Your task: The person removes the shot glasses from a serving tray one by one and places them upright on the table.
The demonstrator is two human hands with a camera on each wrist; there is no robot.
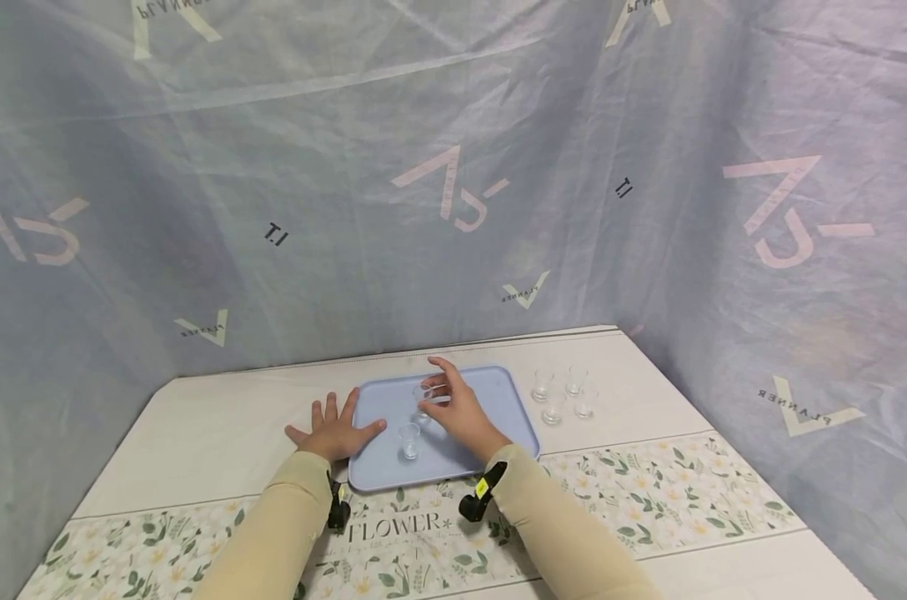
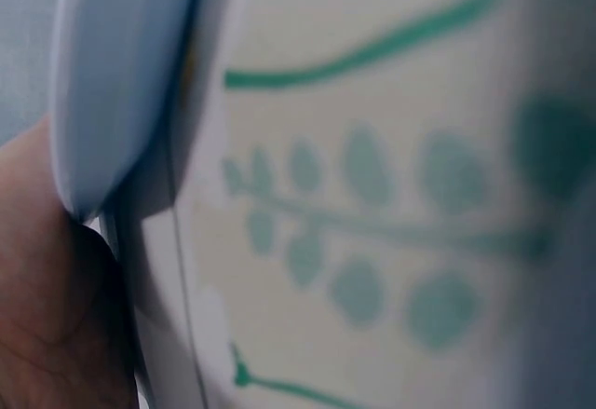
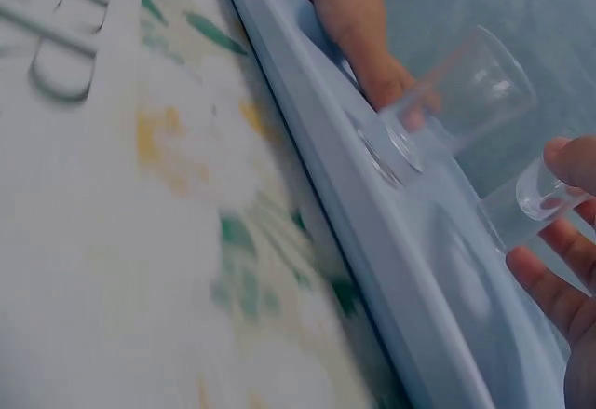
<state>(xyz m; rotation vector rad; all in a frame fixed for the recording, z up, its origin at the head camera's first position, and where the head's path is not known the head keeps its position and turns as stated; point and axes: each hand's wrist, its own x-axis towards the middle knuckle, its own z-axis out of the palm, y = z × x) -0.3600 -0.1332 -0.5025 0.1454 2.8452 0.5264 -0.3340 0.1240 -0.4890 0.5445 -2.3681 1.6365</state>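
A clear shot glass (image 1: 423,406) is pinched between the thumb and fingers of my right hand (image 1: 459,414), over the blue tray (image 1: 453,462). In the right wrist view this held glass (image 3: 523,206) is partly covered by the fingers, and I cannot tell whether it touches the tray. Closer to me, a second shot glass (image 1: 410,442) stands upright on the tray. My left hand (image 1: 337,432) lies with fingers spread at the tray's left edge, the thumb reaching over the rim. Only part of the left hand (image 2: 51,288) shows in the left wrist view, beside the tray rim (image 2: 121,83).
Several clear shot glasses (image 1: 562,396) stand grouped on the table right of the tray. A floral-printed band (image 1: 648,492) crosses the white tabletop in front. A grey-blue printed curtain (image 1: 333,208) hangs behind and along both sides.
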